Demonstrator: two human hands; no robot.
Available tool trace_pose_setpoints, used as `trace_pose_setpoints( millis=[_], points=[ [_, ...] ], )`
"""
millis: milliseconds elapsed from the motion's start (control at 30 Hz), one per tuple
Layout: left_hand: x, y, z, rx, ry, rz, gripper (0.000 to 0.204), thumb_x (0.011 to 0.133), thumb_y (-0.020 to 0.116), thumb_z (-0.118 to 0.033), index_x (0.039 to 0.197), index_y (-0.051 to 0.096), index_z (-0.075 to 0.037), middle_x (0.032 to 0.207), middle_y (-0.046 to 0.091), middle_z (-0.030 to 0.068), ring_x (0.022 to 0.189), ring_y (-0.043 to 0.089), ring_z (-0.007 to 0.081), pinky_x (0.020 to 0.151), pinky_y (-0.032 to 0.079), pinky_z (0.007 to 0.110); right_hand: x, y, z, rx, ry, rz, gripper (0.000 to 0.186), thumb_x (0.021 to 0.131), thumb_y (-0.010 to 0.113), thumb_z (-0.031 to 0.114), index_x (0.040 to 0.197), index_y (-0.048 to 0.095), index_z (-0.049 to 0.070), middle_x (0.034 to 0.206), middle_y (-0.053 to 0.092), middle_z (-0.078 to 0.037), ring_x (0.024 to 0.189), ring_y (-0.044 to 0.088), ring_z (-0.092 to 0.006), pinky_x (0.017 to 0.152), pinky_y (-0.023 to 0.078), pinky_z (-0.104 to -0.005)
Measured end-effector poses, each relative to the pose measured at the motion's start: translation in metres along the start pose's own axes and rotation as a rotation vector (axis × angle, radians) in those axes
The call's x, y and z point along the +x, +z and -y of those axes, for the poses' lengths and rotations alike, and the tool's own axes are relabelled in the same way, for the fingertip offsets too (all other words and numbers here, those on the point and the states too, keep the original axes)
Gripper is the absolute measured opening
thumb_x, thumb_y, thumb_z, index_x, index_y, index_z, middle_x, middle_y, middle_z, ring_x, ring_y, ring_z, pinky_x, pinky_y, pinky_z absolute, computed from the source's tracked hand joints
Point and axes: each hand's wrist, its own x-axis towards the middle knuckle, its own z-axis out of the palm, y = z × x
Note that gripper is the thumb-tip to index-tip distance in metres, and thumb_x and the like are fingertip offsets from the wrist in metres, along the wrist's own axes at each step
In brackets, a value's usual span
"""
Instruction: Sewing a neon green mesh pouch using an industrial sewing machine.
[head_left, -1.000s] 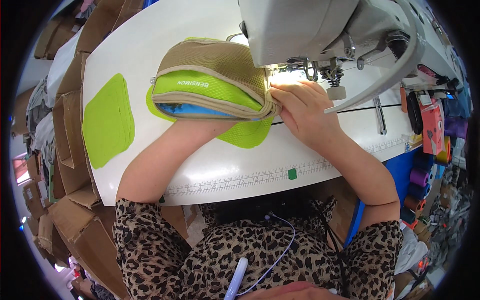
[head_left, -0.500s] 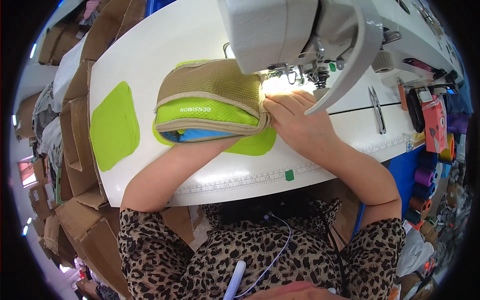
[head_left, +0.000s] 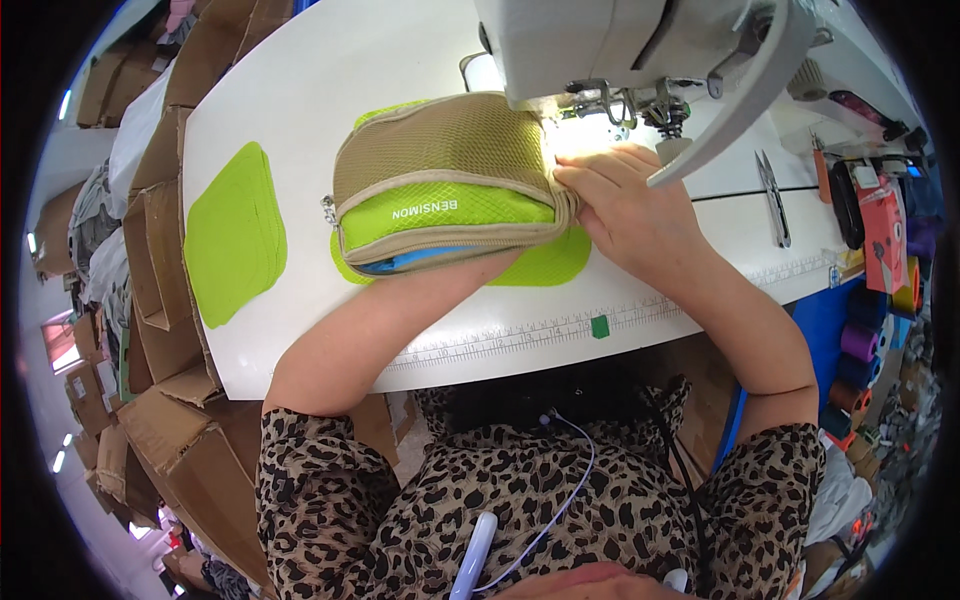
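Observation:
A small pouch [head_left: 450,145] of tan mesh and lime-green fabric with tan binding lies on the white table [head_left: 310,110], its zipped side facing me and parted on a blue inside. My right hand [head_left: 630,205] presses the pouch's right end, fingers bent together on the tan edge, close to the lit needle area of a white sewing machine [head_left: 590,45]. My left forearm [head_left: 400,320] runs up to the pouch's near side; the hand is hidden behind or inside it. Under the pouch sits a lime-green fabric piece [head_left: 548,265].
Lime-green cut panels [head_left: 237,240] are stacked at the table's left. Metal thread snips [head_left: 773,200] lie on the right. A ruler strip [head_left: 470,350] follows the front edge. Thread spools [head_left: 858,342] stand beyond the right edge, cardboard boxes [head_left: 190,450] on the left.
The whole view has shifted a little. The pouch's zipped opening looks narrower, and a zip pull now shows at its left end. My right hand stays at the pouch's right end.

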Motion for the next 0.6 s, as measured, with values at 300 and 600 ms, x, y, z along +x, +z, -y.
trace_pose_setpoints(
  millis=[300,600],
  points=[
    [0.011,0.006,-0.003,0.024,0.018,0.076,0.056,0.101,0.057,-0.049,0.146,0.047,-0.018,0.151,0.046,0.0094,0.138,0.045,0.0288,0.115,0.037,0.044,0.001,0.004,-0.01,0.004,0.014,0.004,0.03,0.076,0.072,0.006,0.106,0.07,0.009,0.109,0.073,-0.003,0.097,0.068,-0.0252,0.087,0.052,-0.0397],
    [-0.01,0.005,0.001,0.046,-0.04,0.013,0.057,0.101,0.055,-0.05,0.147,0.046,-0.018,0.153,0.045,0.0095,0.14,0.043,0.0291,0.116,0.036,0.044,0.003,0.005,-0.01,-0.013,-0.034,-0.039,0.036,0.077,0.071,0.006,0.112,0.068,0.008,0.114,0.072,-0.003,0.098,0.068,-0.0221,0.09,0.049,-0.0391]
  ],
)
